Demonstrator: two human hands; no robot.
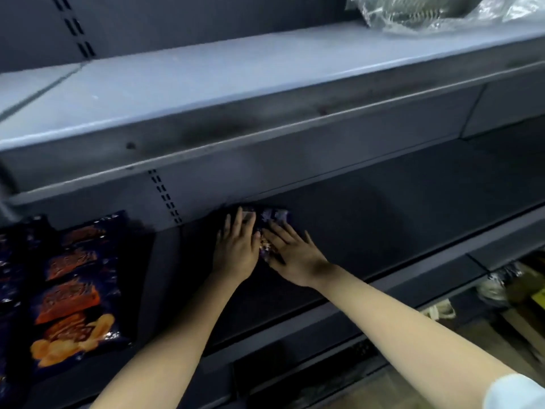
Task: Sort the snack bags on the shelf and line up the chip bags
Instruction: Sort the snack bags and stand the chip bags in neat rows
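I see the dark shelf [383,231] filling most of the view, stretching away to the right of both hands. The paler upper shelf [206,84] runs above the hands and slopes across the frame. Far above the right hand, at the top edge, a crumpled clear plastic wrap [427,13] lies on that upper shelf.

Well to the left of the left hand, a row of dark blue chip bags [73,290] lies overlapping on the shelf, with orange panels and yellow chips printed on them.

My left hand [236,249] lies palm down with its fingers straight, reaching toward the back of the shelf and resting on a bag. My right hand [292,255] is just beside it, fingers spread and flat on the same bag. Neither hand curls round anything.

The snack bag [272,215], dark with shiny purple patches, lies under and between both hands, its far end against the back wall. It is mostly covered and blurred, so I cannot read its print.

A white sleeve [516,391] shows at my right elbow.
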